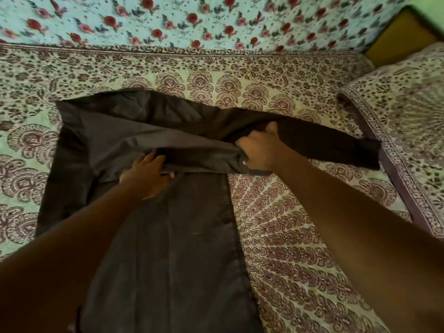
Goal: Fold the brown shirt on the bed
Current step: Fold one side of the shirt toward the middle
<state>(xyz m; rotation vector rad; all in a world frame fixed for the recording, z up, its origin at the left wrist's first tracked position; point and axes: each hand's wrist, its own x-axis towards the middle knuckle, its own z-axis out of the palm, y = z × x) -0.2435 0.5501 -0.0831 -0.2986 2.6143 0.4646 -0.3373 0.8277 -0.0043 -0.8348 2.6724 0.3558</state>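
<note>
The brown shirt (168, 248) lies spread on the patterned bed (288, 236), its body running toward me and its upper part bunched across the middle. One sleeve (336, 143) stretches out to the right and another hangs down the left side. My right hand (259, 150) grips a gathered fold of the shirt near the shoulder. My left hand (146, 174) holds the lifted edge of the fabric, its fingertips tucked under the fold.
A pillow (403, 140) in matching print lies at the right of the bed. A floral cloth (192, 20) covers the wall behind. A yellow surface (398, 37) shows in the top right corner.
</note>
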